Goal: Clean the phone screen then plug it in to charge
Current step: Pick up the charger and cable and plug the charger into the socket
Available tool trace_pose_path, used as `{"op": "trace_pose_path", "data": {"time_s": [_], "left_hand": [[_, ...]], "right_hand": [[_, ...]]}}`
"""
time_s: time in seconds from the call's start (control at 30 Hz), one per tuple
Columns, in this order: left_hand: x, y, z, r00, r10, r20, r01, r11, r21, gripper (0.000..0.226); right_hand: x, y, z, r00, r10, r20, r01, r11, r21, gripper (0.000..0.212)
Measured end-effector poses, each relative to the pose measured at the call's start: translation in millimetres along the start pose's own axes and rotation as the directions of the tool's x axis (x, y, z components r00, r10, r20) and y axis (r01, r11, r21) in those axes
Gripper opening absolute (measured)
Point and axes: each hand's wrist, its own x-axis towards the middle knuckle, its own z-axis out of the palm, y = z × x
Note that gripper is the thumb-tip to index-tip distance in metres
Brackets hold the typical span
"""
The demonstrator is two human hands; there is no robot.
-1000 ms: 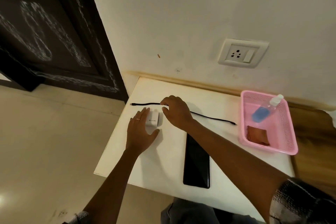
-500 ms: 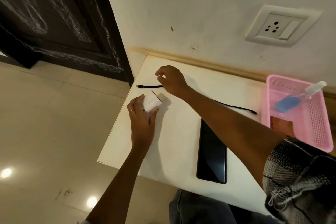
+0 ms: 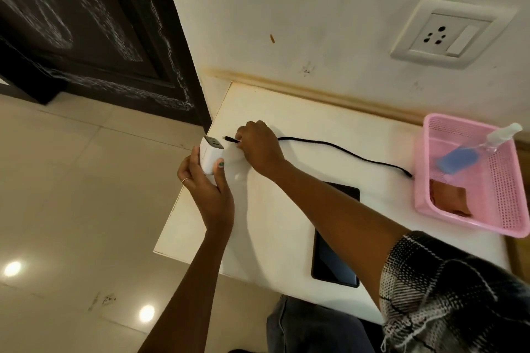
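Facing the black cable (image 3: 338, 149) plug — white charger (image 3: 210, 159), dark ports upward.

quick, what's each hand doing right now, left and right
Left hand: closed around the white cube-shaped charger adapter, lifted off the table.
Right hand: pinching the thin black charging cable near its plug end.

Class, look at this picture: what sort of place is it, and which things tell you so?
Probably a room in a home, by a doorway. Signs: a wall socket above a small white table, a dark wooden door beside it, and a glossy tiled floor.
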Motion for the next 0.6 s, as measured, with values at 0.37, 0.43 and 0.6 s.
{"op": "trace_pose_path", "data": {"time_s": [0.37, 0.43, 0.6], "left_hand": [[-31, 39, -21, 0.988, -0.099, 0.119, 0.11, 0.99, -0.088, 0.046], [-51, 66, -31, 0.987, -0.127, 0.096, 0.142, 0.975, -0.172, 0.042], [-100, 151, -63, 0.908, -0.328, 0.26, 0.412, 0.805, -0.426, 0.028]], "right_hand": [[-73, 15, -143, 0.94, 0.217, -0.263, -0.025, 0.813, 0.582, 0.006], [-104, 18, -173, 0.913, 0.292, -0.284, -0.045, 0.765, 0.642, 0.009], [-175, 8, -221, 0.851, 0.438, -0.29, -0.08, 0.654, 0.752, 0.01]]}}
